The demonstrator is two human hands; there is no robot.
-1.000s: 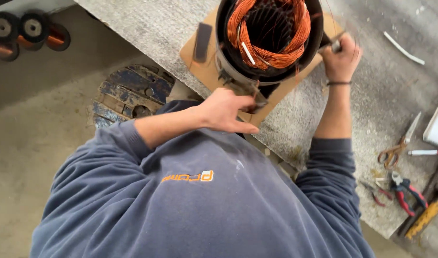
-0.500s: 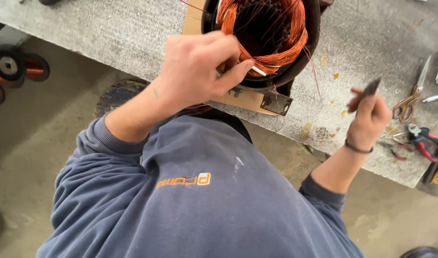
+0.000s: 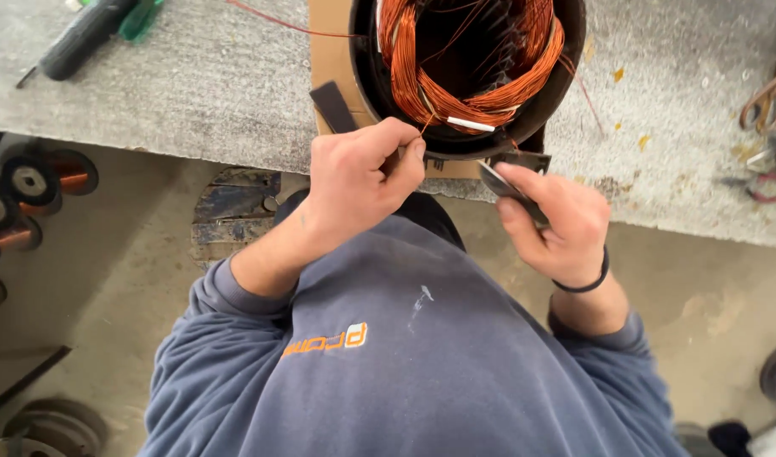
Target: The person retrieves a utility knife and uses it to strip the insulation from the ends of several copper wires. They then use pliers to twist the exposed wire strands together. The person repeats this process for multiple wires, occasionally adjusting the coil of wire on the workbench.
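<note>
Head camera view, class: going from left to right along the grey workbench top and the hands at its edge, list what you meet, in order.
Dark-handled screwdriver → left hand pinching a copper wire → motor stator with copper windings → right hand holding a thin flat metal tool → scissors.

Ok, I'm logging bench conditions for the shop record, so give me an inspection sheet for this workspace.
Surface: grey workbench, rough, with small yellow flecks.
Job's things: black motor stator with copper windings, standing on brown cardboard.
Clutter: dark-handled tool and green tool at top left; scissors and red-handled pliers at the right edge.
Grippers: left hand pinches a fine copper wire at the stator rim; right hand holds a thin flat metal tool.
Cables: loose copper strand across the bench.
Surroundings: concrete floor, wire spools at left.
</note>
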